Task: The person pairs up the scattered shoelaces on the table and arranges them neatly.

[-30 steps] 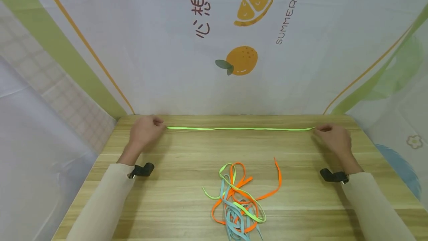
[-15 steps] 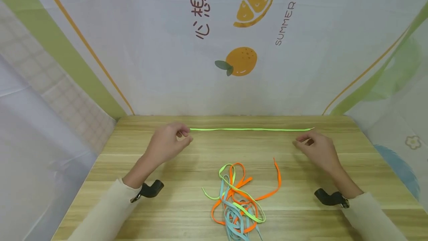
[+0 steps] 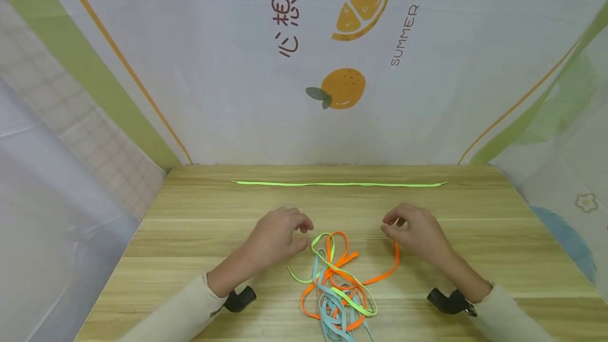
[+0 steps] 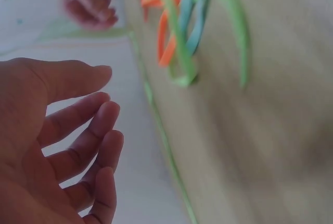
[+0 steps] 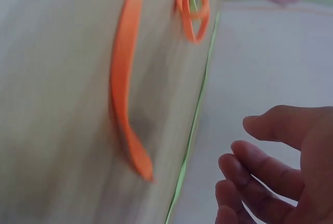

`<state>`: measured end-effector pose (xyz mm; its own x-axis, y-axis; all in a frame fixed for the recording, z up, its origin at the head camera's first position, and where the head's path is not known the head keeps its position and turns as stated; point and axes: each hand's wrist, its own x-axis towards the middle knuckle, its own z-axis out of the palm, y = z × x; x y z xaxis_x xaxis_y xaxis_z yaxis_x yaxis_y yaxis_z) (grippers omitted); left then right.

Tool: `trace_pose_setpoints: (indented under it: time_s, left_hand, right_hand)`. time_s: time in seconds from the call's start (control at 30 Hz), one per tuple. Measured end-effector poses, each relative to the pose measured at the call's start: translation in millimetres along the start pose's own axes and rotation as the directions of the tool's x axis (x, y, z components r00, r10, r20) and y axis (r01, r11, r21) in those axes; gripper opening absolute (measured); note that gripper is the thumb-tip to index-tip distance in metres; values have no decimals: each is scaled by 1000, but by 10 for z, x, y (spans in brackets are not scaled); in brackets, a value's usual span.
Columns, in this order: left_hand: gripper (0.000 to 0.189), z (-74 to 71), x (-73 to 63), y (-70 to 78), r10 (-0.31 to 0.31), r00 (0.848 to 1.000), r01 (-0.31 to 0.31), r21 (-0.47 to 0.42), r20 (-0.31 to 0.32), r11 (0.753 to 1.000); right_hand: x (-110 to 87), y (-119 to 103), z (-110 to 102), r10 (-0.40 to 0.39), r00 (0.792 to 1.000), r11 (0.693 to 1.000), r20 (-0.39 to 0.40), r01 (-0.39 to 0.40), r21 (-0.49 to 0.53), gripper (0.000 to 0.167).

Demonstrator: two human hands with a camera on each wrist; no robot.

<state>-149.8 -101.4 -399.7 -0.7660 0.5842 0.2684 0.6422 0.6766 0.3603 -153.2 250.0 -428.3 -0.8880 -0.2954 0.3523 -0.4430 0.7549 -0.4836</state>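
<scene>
A light-green shoelace (image 3: 332,184) lies straight across the back of the table. Nearer the front is a tangle of an orange shoelace (image 3: 397,257), a pale-blue shoelace (image 3: 325,305) and another green shoelace (image 3: 370,312). My left hand (image 3: 280,236) hovers at the tangle's upper left, fingers loosely bent, with a gap between thumb and fingertips. Over the orange lace's loose end is my right hand (image 3: 420,234), which hides that tip in the head view. The right wrist view shows the orange lace (image 5: 120,73) apart from the right hand's fingers (image 5: 260,166), which hold nothing.
The wooden table (image 3: 199,278) ends at the back against a white hanging cloth (image 3: 237,120) printed with oranges and lettering. More cloth hangs at both sides. Each wrist carries a small black camera mount (image 3: 239,300).
Both hands have let go of the straight green lace's ends. They have come inward and toward the front, to either side of the tangle. The laces lie as before.
</scene>
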Motion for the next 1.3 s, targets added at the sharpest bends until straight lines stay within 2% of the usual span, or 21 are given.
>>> trace_pose_setpoints:
  time_s: [0.2, 0.4, 0.53, 0.7, 0.83, 1.07, 1.3]
  left_hand:
    - [15, 226, 9, 81, 69, 996, -71, 32, 55, 997]
    - [15, 358, 26, 124, 73, 989, -75, 12, 131, 997]
    - [12, 415, 31, 132, 75, 984, -82, 37, 161, 996]
    - [9, 461, 37, 125, 90, 982, -106, 90, 166, 990]
    - [7, 476, 41, 124, 93, 982, -108, 91, 164, 990]
    - [9, 453, 54, 141, 106, 987, -108, 11, 121, 994]
    - [5, 327, 71, 246, 92, 992, -87, -62, 85, 994]
  right_hand:
    - [-14, -227, 140, -51, 996, 999, 71, 52, -9, 11]
    - [-15, -429, 258, -89, 987, 996, 137, 92, -13, 12]
    - [-6, -521, 321, -131, 979, 991, 155, 132, 2, 11]
    - [-5, -591, 387, -165, 975, 986, 150, 164, 24, 14]
    - [-9, -626, 450, -172, 972, 985, 158, 168, 39, 15]
    - [-4, -691, 511, -179, 965, 983, 192, 166, 80, 9]
    - [3, -760, 496, -183, 960, 977, 211, 154, 149, 10]
